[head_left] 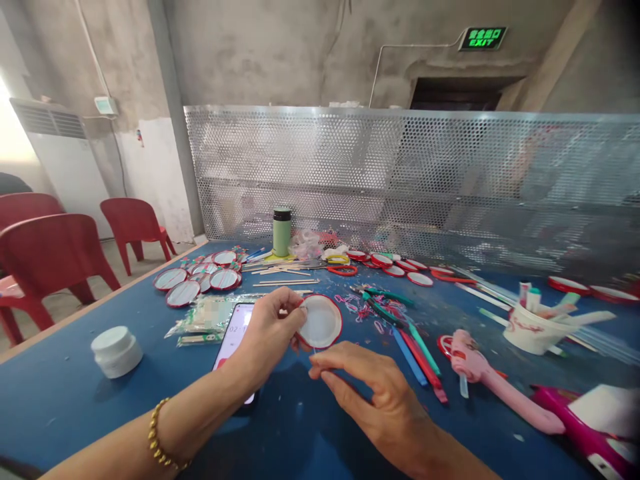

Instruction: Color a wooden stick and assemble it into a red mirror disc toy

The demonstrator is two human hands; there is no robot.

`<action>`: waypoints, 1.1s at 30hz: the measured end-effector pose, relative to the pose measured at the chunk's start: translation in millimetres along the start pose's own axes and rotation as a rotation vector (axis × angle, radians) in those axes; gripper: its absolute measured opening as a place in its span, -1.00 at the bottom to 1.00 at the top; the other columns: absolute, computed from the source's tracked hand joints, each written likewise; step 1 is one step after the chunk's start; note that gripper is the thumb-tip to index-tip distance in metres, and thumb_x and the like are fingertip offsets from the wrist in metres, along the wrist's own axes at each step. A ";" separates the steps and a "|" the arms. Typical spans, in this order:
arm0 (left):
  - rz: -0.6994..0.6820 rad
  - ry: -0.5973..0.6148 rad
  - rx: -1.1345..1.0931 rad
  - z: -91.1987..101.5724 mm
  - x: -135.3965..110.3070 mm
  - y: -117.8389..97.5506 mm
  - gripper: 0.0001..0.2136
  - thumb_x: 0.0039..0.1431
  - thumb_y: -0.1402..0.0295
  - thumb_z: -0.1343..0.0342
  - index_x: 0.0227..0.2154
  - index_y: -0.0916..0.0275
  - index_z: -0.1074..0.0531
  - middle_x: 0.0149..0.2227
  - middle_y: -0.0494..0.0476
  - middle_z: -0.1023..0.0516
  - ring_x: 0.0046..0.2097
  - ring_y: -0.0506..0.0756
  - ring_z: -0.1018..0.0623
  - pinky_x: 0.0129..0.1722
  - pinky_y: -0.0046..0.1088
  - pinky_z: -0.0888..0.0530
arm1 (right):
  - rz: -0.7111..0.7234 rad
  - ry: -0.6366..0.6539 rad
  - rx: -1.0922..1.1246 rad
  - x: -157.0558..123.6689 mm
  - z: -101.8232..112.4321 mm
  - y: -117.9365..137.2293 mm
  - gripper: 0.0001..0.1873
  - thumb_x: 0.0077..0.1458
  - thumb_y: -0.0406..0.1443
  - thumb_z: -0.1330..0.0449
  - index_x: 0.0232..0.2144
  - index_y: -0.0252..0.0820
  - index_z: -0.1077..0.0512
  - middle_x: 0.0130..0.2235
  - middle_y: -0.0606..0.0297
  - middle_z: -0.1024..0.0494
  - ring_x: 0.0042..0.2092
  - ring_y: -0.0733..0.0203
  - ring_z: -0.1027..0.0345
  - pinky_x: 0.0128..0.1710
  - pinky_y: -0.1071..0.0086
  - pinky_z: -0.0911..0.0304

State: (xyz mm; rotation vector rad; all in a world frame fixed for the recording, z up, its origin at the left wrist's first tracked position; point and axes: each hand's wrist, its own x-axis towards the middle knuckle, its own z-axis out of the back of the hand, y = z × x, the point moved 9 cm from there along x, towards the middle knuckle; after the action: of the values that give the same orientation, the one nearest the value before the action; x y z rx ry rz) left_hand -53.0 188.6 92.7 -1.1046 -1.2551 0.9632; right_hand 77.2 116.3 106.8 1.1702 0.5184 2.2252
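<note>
A small round disc with a white face and red rim [323,322] is pinched at its left edge by my left hand [274,327], its face turned towards me. Just below the disc, my right hand [377,393] has thumb and forefinger pressed together. A thin pale piece shows between those fingertips and the disc's lower rim, too small to name. Partly behind my left wrist lies a phone [235,337] with a lit screen. Right of the disc are small coloured loops [350,307] and green-handled pliers [383,307].
Finished-looking discs [183,293] are heaped at left; more red-rimmed discs [420,279] lie at back right. A white jar [117,352], green bottle [282,233], pens [423,363], pink glue gun [480,373] and paper cup [533,331] stand or lie around. A perforated metal screen [320,153] borders the table.
</note>
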 end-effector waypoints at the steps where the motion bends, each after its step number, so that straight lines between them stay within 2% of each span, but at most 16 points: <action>1: -0.004 0.000 0.004 0.7 0.6 -1.3 -0.85 -0.01 0.28 -0.16 -0.47 0.23 -0.34 -0.62 -0.09 -0.41 -0.60 0.01 -0.48 -0.61 -0.52 -0.37 | -0.092 0.008 0.041 0.1 -1.2 -9.2 -0.81 0.26 -0.39 -0.18 -0.15 -0.10 -0.57 -0.23 0.34 -0.69 -0.17 0.26 -0.56 -0.07 0.42 -0.40; 3: -0.008 -0.001 0.009 2.6 1.2 -4.0 -0.83 -0.01 0.26 -0.17 -0.46 0.23 -0.35 -0.62 -0.08 -0.42 -0.61 0.01 -0.49 -0.63 -0.52 -0.37 | -0.276 0.005 0.133 -1.6 -2.4 -27.2 -0.84 0.26 -0.29 -0.19 -0.20 -0.07 -0.59 -0.19 0.34 -0.69 -0.12 0.22 -0.56 0.00 0.36 -0.37; 5: -0.012 -0.008 0.018 5.2 1.5 -6.0 -0.82 0.00 0.24 -0.18 -0.45 0.24 -0.37 -0.62 -0.07 -0.43 -0.61 0.01 -0.49 -0.63 -0.52 -0.37 | -0.400 -0.015 0.248 -4.2 -3.8 -38.3 -0.82 0.25 -0.21 -0.21 -0.20 -0.08 -0.60 -0.16 0.31 -0.69 -0.07 0.16 -0.54 0.04 0.29 -0.35; 9: -0.006 -0.033 0.016 10.5 3.3 -5.9 -0.81 -0.01 0.24 -0.20 -0.46 0.24 -0.37 -0.62 -0.07 -0.42 -0.62 0.00 -0.47 -0.62 -0.52 -0.39 | -0.556 -0.062 0.476 -11.9 -11.2 -46.5 -0.72 0.21 -0.11 -0.24 -0.11 -0.12 -0.52 -0.10 0.21 -0.68 -0.02 0.12 -0.51 0.05 0.24 -0.32; 13: 0.009 -0.042 -0.011 12.4 4.5 -6.1 -0.81 -0.01 0.25 -0.20 -0.45 0.24 -0.36 -0.63 -0.09 -0.39 -0.62 0.00 -0.47 -0.63 -0.52 -0.40 | -0.669 -0.138 0.610 -21.2 -16.1 -53.3 -0.71 0.19 -0.08 -0.28 -0.17 -0.10 -0.37 -0.08 0.16 -0.68 0.03 0.08 -0.48 0.04 0.21 -0.27; 17: 0.005 -0.014 -0.007 7.1 1.5 -8.1 -0.82 0.00 0.26 -0.18 -0.45 0.23 -0.34 -0.60 -0.07 -0.42 -0.60 0.02 -0.49 -0.60 -0.49 -0.43 | -0.683 -0.133 0.718 -20.0 -22.3 -56.8 -0.66 0.15 -0.15 -0.32 -0.09 -0.15 -0.38 -0.12 0.13 -0.69 0.03 0.06 -0.51 0.14 0.14 -0.19; 21: 0.002 0.022 0.022 -0.3 -1.8 -3.8 -0.84 0.02 0.26 -0.15 -0.44 0.23 -0.34 -0.58 -0.07 -0.40 -0.59 0.01 -0.46 -0.58 -0.47 -0.43 | -0.644 -0.127 0.799 -13.7 -25.6 -54.4 -0.62 0.11 -0.20 -0.32 -0.05 -0.19 -0.40 -0.13 0.11 -0.69 0.00 0.04 -0.53 0.17 0.12 -0.19; 27: -0.063 0.007 0.172 1.2 -2.5 -2.6 -0.87 0.04 0.30 -0.13 -0.47 0.26 -0.41 -0.53 -0.02 -0.41 -0.48 -0.02 -0.40 -0.49 -0.51 -0.37 | -0.684 -0.163 0.774 -17.0 -24.3 -55.6 -0.63 0.06 -0.27 -0.29 -0.06 -0.19 -0.41 -0.14 0.16 -0.67 -0.06 0.04 -0.54 0.11 0.13 -0.23; 33: -0.045 0.066 0.174 -6.5 -9.5 -4.4 -0.88 0.09 0.31 -0.08 -0.44 0.25 -0.41 -0.57 -0.05 -0.39 -0.52 -0.02 -0.40 -0.51 -0.52 -0.32 | -0.676 -0.137 0.755 -14.3 -24.2 -52.7 -0.57 -0.03 -0.38 -0.23 -0.04 -0.16 -0.42 -0.18 0.28 -0.64 -0.11 0.10 -0.51 -0.02 0.25 -0.25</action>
State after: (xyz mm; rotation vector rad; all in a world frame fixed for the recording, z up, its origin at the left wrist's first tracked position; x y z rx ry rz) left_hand -47.6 177.8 94.9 -0.9609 -1.1167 0.9752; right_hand 79.4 145.6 54.8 1.2200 1.5184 1.3714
